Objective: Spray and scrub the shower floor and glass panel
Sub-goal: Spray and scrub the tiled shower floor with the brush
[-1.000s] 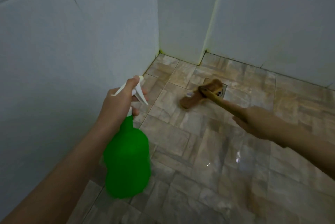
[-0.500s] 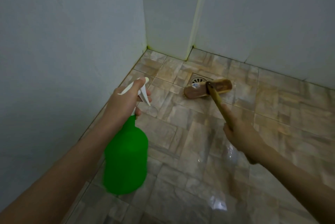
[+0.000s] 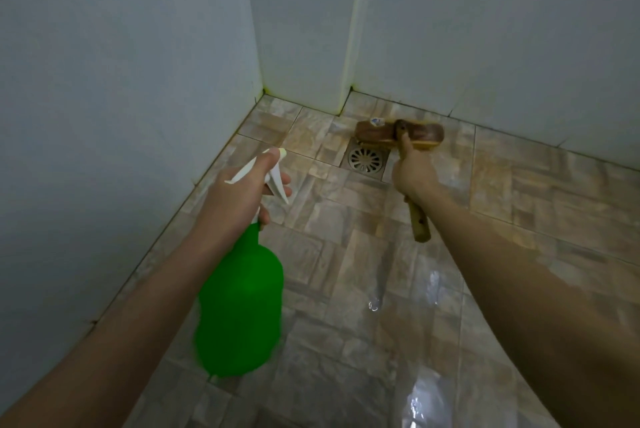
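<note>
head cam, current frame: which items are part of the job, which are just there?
In the job:
- green spray bottle, gripped by the left hand
- wooden scrub brush, handle gripped by the right hand, head on the floor by the wall
- tiled shower floor, wet in patches

Just there:
- floor drain
- white walls

No glass panel that I can make out.

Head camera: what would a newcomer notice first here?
The bright green spray bottle stands out at lower centre, held at its white trigger top by the left hand. Beyond it, the right hand grips a wooden scrub brush, its head on the wet tiled floor just past the round drain.
</note>
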Motion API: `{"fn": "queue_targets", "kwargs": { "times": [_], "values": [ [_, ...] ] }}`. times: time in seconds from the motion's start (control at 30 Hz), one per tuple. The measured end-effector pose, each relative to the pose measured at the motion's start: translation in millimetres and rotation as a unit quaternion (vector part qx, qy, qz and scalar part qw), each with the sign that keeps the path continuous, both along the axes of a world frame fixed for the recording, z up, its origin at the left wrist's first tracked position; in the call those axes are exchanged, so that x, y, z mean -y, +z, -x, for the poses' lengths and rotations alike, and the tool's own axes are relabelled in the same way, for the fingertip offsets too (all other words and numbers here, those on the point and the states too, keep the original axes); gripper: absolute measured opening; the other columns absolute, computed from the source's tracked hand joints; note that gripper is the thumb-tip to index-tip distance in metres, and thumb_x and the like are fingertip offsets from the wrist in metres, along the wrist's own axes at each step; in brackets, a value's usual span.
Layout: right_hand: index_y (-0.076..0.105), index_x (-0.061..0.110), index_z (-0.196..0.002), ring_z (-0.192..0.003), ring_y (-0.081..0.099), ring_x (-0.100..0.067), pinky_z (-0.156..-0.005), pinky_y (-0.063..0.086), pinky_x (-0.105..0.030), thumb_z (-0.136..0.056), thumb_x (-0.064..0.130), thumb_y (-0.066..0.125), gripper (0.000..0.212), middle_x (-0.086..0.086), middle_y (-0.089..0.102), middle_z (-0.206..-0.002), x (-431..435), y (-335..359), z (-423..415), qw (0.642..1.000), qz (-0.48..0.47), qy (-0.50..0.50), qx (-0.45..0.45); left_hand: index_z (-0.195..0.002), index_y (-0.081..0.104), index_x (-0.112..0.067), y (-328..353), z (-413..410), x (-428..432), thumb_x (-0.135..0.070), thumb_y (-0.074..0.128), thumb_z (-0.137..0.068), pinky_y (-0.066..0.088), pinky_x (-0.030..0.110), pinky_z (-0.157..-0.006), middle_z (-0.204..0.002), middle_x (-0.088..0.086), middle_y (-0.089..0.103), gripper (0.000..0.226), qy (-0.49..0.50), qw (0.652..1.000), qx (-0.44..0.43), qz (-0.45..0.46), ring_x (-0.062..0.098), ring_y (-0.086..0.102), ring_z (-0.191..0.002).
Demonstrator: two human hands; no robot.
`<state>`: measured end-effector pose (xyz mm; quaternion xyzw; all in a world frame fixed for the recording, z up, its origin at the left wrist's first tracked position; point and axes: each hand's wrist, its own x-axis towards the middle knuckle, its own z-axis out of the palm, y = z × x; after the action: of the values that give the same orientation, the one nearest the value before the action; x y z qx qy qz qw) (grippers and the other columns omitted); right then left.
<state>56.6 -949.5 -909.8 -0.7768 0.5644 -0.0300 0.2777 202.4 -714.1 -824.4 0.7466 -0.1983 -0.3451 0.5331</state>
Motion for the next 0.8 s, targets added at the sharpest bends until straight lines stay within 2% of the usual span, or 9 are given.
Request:
{"fn": "queue_targets", "kwargs": {
  "times": [0.1, 0.17, 0.23, 0.37, 0.47, 0.53, 0.6, 0.67, 0.8],
  "values": [
    [0.003, 0.036, -0.154, -0.072, 0.056, -0.026, -0.050, 0.051, -0.037, -0.098, 0.010, 0.034, 0.069, -0.017, 0.055, -0.110, -2, -5, 0, 0.998, 0.005, 0.061, -0.019, -0.085, 0.076, -0.027, 0, -2, 0, -0.055, 0.060, -0.090, 0.041, 0.028, -0.048, -0.086, 0.001, 0.079, 0.033, -0.011, 1.000, 0.002, 0.005, 0.051, 0.064, -0.074],
    [0.004, 0.035, -0.154, -0.071, 0.058, -0.028, -0.052, 0.055, -0.039, -0.098, 0.009, 0.035, 0.070, -0.016, 0.056, -0.105, 11, 1, 5, 0.999, 0.014, 0.036, -0.029, -0.084, 0.076, -0.028, -1, -2, -1, -0.062, 0.059, -0.080, 0.042, 0.029, -0.050, -0.086, 0.001, 0.079, 0.038, -0.007, 1.000, 0.003, 0.001, 0.053, 0.066, -0.090],
    [0.002, 0.035, -0.154, -0.069, 0.059, -0.029, -0.053, 0.056, -0.040, -0.096, 0.007, 0.035, 0.073, -0.019, 0.058, -0.105, 13, 0, 8, 0.999, 0.023, 0.004, -0.029, -0.084, 0.076, -0.029, -2, -1, -1, -0.060, 0.060, -0.085, 0.042, 0.028, -0.049, -0.087, 0.001, 0.079, 0.035, -0.001, 1.000, 0.006, 0.000, 0.052, 0.067, -0.093],
    [0.003, 0.035, -0.154, -0.069, 0.058, -0.027, -0.052, 0.054, -0.037, -0.099, 0.010, 0.033, 0.068, -0.016, 0.059, -0.099, 7, -5, 8, 0.995, 0.021, 0.076, -0.055, -0.088, 0.075, -0.028, 1, -1, 1, -0.048, 0.057, -0.097, 0.041, 0.024, -0.041, -0.087, 0.001, 0.079, 0.028, 0.005, 1.000, 0.005, -0.004, 0.044, 0.065, -0.076],
    [0.003, 0.035, -0.154, -0.069, 0.055, -0.026, -0.055, 0.051, -0.038, -0.096, 0.006, 0.034, 0.072, -0.017, 0.054, -0.104, 17, -1, 16, 0.998, 0.039, 0.030, -0.036, -0.088, 0.075, -0.027, 2, 2, 3, -0.048, 0.056, -0.097, 0.041, 0.024, -0.041, -0.088, 0.003, 0.079, 0.030, 0.000, 1.000, 0.002, -0.013, 0.032, 0.057, -0.065],
    [0.001, 0.037, -0.154, -0.067, 0.055, -0.023, -0.054, 0.052, -0.038, -0.096, 0.004, 0.033, 0.074, -0.013, 0.049, -0.100, 7, -5, 18, 0.998, 0.027, 0.051, -0.029, -0.084, 0.075, -0.026, 0, 2, 4, -0.048, 0.056, -0.097, 0.041, 0.026, -0.044, -0.087, 0.003, 0.079, 0.031, -0.001, 1.000, 0.003, -0.012, 0.037, 0.060, -0.065],
    [0.002, 0.037, -0.154, -0.062, 0.053, -0.020, -0.046, 0.044, -0.031, -0.097, 0.004, 0.032, 0.073, -0.009, 0.053, -0.093, 5, -5, 19, 0.995, 0.020, 0.089, -0.051, -0.081, 0.076, -0.027, -4, 2, 5, -0.049, 0.057, -0.096, 0.042, 0.028, -0.048, -0.085, 0.002, 0.079, 0.033, 0.001, 1.000, 0.001, -0.009, 0.050, 0.066, -0.080],
    [0.004, 0.034, -0.155, -0.060, 0.051, -0.020, -0.046, 0.042, -0.030, -0.096, 0.003, 0.034, 0.073, -0.012, 0.054, -0.091, 13, 1, 22, 0.995, 0.036, 0.063, -0.067, -0.080, 0.076, -0.028, -5, 2, 5, -0.050, 0.057, -0.096, 0.042, 0.029, -0.050, -0.085, 0.002, 0.079, 0.033, 0.004, 1.000, -0.003, -0.009, 0.052, 0.068, -0.088],
    [0.001, 0.037, -0.154, -0.064, 0.055, -0.020, -0.048, 0.046, -0.032, -0.097, 0.006, 0.032, 0.073, -0.007, 0.053, -0.105, 4, -3, 29, 0.994, 0.030, 0.086, -0.058, -0.080, 0.075, -0.027, -2, 2, 6, -0.049, 0.056, -0.097, 0.041, 0.028, -0.049, -0.086, 0.003, 0.079, 0.033, 0.007, 1.000, -0.003, -0.008, 0.036, 0.061, -0.067]
  ]
}}
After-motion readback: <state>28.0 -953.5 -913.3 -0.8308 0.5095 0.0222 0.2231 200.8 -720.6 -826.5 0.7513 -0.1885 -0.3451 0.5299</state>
